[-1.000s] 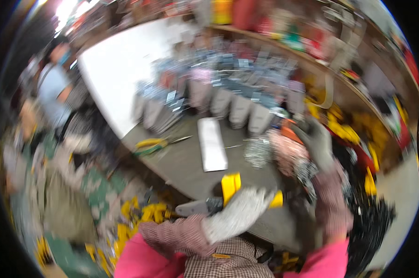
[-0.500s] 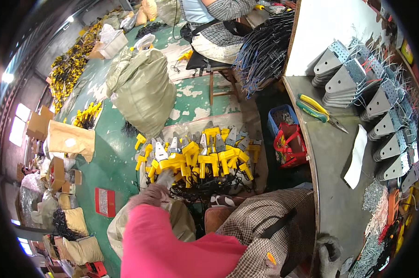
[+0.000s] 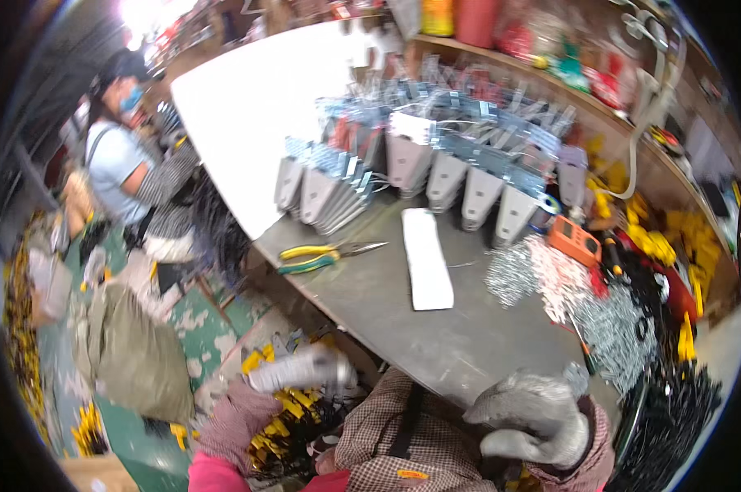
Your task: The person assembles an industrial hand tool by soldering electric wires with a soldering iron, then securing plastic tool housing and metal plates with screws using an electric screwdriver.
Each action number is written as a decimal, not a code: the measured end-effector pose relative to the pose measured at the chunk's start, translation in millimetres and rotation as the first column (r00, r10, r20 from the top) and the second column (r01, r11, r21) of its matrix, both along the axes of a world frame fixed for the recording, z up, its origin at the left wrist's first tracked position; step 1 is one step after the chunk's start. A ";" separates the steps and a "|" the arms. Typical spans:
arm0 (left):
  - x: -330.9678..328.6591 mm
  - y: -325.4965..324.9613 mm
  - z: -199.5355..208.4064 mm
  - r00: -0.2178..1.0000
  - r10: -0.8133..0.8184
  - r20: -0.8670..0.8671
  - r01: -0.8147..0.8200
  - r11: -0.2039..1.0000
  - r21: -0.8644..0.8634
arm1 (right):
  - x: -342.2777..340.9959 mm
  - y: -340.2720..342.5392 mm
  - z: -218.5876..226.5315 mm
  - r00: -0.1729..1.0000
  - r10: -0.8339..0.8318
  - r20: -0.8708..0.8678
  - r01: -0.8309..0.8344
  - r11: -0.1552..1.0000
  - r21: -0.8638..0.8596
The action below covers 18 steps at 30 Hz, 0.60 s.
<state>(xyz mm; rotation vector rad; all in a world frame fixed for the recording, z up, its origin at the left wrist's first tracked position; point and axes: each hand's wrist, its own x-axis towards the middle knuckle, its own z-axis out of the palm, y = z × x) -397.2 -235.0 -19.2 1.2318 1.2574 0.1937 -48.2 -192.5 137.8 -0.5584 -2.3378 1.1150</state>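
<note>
My left hand (image 3: 305, 371), in a grey glove, hangs off the bench's front edge above yellow plastic pieces (image 3: 282, 410) on the floor. Motion smears its fingers, so I cannot tell whether it holds anything. At the bench's near edge, my gloved right hand (image 3: 534, 418) has bent fingers with a gap between them and the thumb; nothing shows in it. Pliers (image 3: 325, 256) with yellow and green handles lie on the bench (image 3: 362, 303), left of a white strip (image 3: 426, 258). Behind them stand stacks of grey tapered metal brackets (image 3: 448, 176) with wires.
Silver screws (image 3: 612, 328) and pale pink small parts (image 3: 557, 279) lie in heaps at right, near an orange block (image 3: 575, 240). Black cables (image 3: 665, 426) pile beyond my right hand. A co-worker (image 3: 125, 164) sits far left, behind a large olive sack (image 3: 129, 353).
The view has swung right, toward the bench. My left hand has left the yellow pieces and risen beside the bench. My right hand now shows more fully at the bench edge.
</note>
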 end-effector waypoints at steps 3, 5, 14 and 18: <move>58.6 119.5 96.2 0.947 0.284 0.148 -0.260 0.410 0.874 | 23.6 -10.9 88.0 0.998 0.046 -0.042 -0.032 0.956 0.292; 61.9 211.1 127.7 0.719 0.668 -0.191 0.373 -0.140 0.917 | 54.1 -24.3 100.3 0.991 0.026 -0.128 0.021 0.935 0.355; 145.4 234.0 173.1 0.796 0.288 -0.532 0.605 -0.327 0.726 | 157.3 -22.5 15.7 0.963 -0.257 -0.086 0.265 0.823 0.502; 240.9 141.2 124.1 0.399 0.128 -0.908 0.588 -0.796 0.146 | 155.6 -2.6 -39.0 -0.474 -0.525 0.707 0.874 -0.183 0.451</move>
